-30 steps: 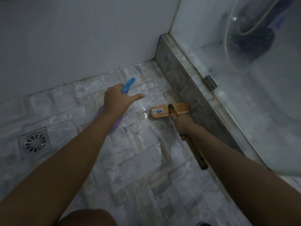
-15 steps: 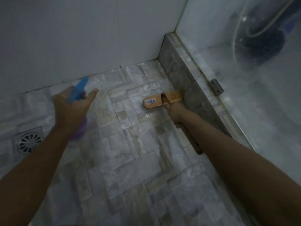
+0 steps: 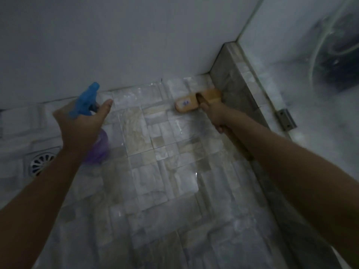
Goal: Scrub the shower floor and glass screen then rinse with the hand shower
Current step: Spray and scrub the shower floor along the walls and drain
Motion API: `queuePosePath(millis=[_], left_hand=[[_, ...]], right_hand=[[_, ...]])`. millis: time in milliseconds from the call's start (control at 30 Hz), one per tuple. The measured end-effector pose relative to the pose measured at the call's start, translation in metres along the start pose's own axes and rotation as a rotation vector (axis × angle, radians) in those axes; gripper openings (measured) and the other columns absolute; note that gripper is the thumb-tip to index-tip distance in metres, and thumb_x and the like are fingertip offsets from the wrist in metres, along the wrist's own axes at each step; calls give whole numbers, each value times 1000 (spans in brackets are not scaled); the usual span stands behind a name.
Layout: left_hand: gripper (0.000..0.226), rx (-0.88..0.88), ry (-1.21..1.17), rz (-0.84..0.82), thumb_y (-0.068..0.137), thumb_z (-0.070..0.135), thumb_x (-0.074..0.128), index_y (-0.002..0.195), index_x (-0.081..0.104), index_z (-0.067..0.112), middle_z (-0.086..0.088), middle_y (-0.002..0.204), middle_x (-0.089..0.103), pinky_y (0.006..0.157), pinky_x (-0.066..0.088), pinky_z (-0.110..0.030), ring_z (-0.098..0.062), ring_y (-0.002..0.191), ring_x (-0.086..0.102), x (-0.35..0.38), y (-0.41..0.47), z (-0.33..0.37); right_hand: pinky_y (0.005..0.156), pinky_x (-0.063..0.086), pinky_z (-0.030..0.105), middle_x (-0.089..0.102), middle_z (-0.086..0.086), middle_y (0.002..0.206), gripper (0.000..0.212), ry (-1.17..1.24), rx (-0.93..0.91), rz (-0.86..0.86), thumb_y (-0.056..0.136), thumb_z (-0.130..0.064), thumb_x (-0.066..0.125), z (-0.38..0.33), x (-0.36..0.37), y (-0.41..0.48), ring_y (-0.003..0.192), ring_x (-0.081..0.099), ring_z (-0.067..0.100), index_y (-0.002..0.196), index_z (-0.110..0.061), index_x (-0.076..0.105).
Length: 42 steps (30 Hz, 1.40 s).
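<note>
Holding the brush (image 3: 186, 104) with its head on the wet floor (image 3: 155, 171) at upper centre of the frame, one end against the kerb (image 3: 233, 90), the right grip (image 3: 213, 115) is curled round the wooden handle. At middle left, the left grip (image 3: 81, 125) is wrapped round a spray bottle (image 3: 85, 101), thumb stretched out, blue nozzle toward the wall (image 3: 116, 35). A round drain (image 3: 41, 164) sits at the left edge. The glass screen (image 3: 310, 105) rises from the kerb at upper right, a metal bracket (image 3: 286, 119) at its foot.
</note>
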State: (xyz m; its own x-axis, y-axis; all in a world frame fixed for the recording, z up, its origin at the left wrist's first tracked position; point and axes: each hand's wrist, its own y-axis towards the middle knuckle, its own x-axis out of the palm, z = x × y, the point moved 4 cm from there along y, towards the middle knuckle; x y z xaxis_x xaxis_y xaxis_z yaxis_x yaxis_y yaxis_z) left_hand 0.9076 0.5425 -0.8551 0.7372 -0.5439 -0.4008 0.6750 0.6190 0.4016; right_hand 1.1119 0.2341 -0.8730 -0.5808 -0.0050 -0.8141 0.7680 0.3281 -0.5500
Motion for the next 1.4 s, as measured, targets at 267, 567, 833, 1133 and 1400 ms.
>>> queuePosePath(millis=[267, 567, 833, 1133, 1400], left_hand=[[38, -74, 49, -31, 84, 45, 79, 75, 68, 9, -10, 70, 66, 62, 51, -37, -19, 59, 59, 13, 1, -2], [27, -11, 26, 11, 88, 43, 76, 73, 54, 39, -11, 70, 66, 63, 54, -40, -28, 60, 62, -2, 1, -2], [23, 27, 10, -2, 87, 43, 77, 75, 58, 37, -12, 72, 67, 63, 56, -41, -30, 61, 64, 5, 1, 2], [26, -36, -10, 33, 87, 44, 76, 73, 55, 38, 6, 69, 64, 67, 53, -35, -12, 60, 60, -1, 3, -8], [47, -134, -16, -102, 82, 45, 80, 75, 63, 2, -18, 71, 63, 63, 47, -25, -13, 60, 53, 19, 8, -1]], right_hand=[[85, 52, 41, 47, 29, 137, 70, 28, 34, -14, 84, -6, 72, -15, -14, 36, 114, 56, 42, 143, -3, 34], [33, 46, 18, 65, 23, 114, 44, -75, 94, 3, 104, -28, 42, -14, -22, 44, 48, 61, 16, 135, 2, 49], [95, 48, 44, 46, 22, 142, 67, -95, -71, 27, 80, -16, 77, -59, -39, 76, 125, 49, 37, 138, -5, 45], [73, 45, 35, 51, 25, 134, 74, -199, 114, -94, 73, 0, 80, -43, -49, 80, 118, 54, 36, 138, 0, 44], [65, 52, 28, 68, 10, 112, 52, 101, 41, -45, 70, -14, 79, -104, -21, 61, 86, 65, 23, 120, -13, 66]])
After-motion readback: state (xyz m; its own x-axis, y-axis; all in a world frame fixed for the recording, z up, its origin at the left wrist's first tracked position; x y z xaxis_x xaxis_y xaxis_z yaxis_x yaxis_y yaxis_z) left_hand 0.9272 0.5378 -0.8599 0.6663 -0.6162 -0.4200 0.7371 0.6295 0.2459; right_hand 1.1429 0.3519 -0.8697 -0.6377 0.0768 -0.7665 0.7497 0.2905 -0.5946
